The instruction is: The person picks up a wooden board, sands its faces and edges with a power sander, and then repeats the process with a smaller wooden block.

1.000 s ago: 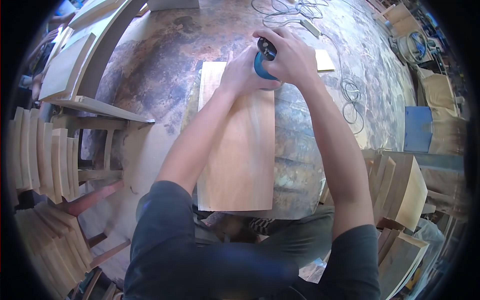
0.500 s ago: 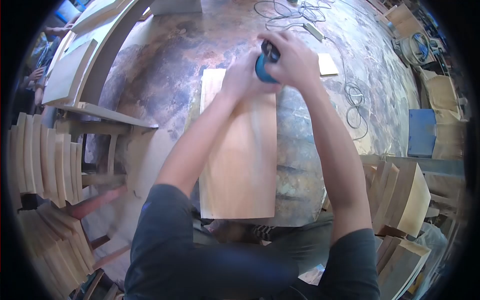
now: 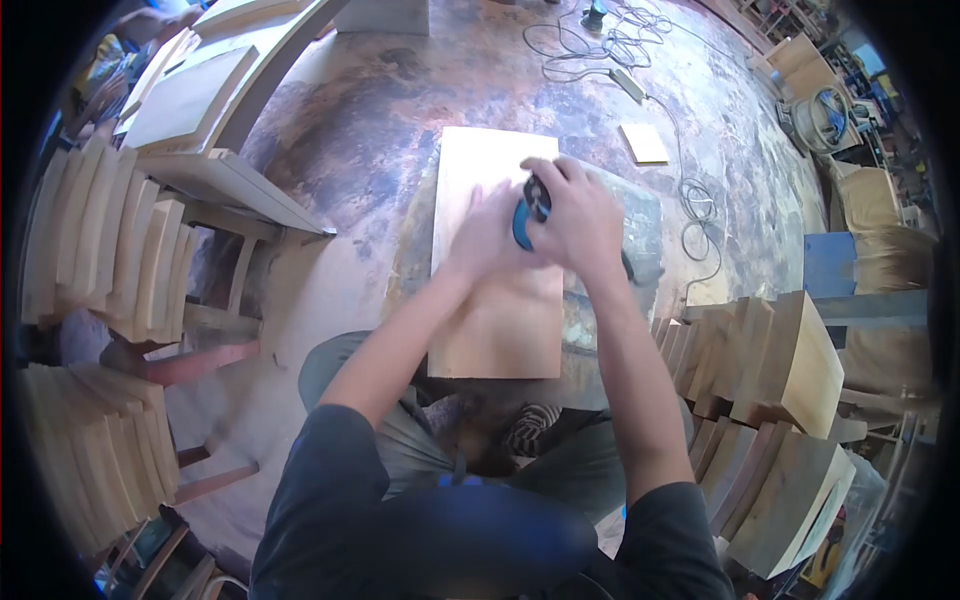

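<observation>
A pale wooden board [image 3: 495,335] lies lengthwise in front of me on a worn, stained work surface [image 3: 645,215]. On its upper half stands a teal-and-black power sander [image 3: 522,226], mostly covered by my hands. My right hand [image 3: 585,220] is wrapped over the top of the sander. My left hand [image 3: 487,232] is closed against the sander's left side, its fingers blurred by motion. The underside of the sander, where it meets the board, is hidden.
Stacked wooden boards [image 3: 100,240] stand at left, with more stacks [image 3: 770,370] at right. A small board [image 3: 643,144], a power strip [image 3: 628,85] and tangled cable lie on the floor. A blue box [image 3: 829,262] is at right. Another person's arm [image 3: 105,95] shows upper left.
Both hands and the sander have moved down the board, nearer to me. My view has shifted, so more of the board's far end shows.
</observation>
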A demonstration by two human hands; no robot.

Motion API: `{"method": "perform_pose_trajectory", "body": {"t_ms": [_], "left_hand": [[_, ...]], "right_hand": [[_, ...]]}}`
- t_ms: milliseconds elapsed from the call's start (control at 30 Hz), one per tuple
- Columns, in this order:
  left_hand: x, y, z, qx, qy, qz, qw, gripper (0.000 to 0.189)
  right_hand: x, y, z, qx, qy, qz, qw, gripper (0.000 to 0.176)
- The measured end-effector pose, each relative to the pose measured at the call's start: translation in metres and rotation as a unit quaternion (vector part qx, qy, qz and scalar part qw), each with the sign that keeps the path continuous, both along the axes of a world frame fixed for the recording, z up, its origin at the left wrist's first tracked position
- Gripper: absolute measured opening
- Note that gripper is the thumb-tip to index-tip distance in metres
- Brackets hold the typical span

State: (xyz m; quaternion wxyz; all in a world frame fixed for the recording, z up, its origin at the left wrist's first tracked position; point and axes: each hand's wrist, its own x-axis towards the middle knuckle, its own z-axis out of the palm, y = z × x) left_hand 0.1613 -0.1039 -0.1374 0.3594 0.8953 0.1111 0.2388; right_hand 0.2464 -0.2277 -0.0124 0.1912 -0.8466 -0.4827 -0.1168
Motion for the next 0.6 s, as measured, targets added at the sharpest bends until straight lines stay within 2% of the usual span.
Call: {"method": "perform_pose_trajectory", "body": {"t_ms": [133,200,300,400,467,533,600], "left_hand": [[-0.060,-0.059,0.010,-0.056,0.026,-0.012,0.998,0.108],[-0.085,-0.086,0.007,-0.070,0.031,-0.030,0.997,0.104],[-0.124,-0.120,0.017,-0.053,0.090,-0.052,0.993,0.102],[-0.160,-0.150,-0.006,-0.028,0.070,-0.046,0.996,0.100],[-0.166,-0.139,0.003,-0.034,0.087,-0.057,0.994,0.102],[-0.159,-0.125,0.010,-0.048,0.112,-0.069,0.990,0.104],[-0.124,-0.083,0.011,0.003,0.073,-0.064,0.995,0.104]], "right_hand": [[-0.062,-0.059,0.014,-0.026,0.022,-0.024,0.999,0.052],[-0.088,-0.086,0.021,-0.030,0.027,-0.030,0.999,0.055],[-0.125,-0.123,0.027,-0.059,0.040,-0.028,0.997,0.063],[-0.153,-0.148,0.032,-0.066,0.074,-0.008,0.995,0.069],[-0.161,-0.147,0.032,-0.073,0.091,0.018,0.993,0.073],[-0.150,-0.126,0.032,-0.082,0.107,0.013,0.991,0.067],[-0.122,-0.093,0.022,-0.070,0.060,-0.013,0.996,0.063]]}}
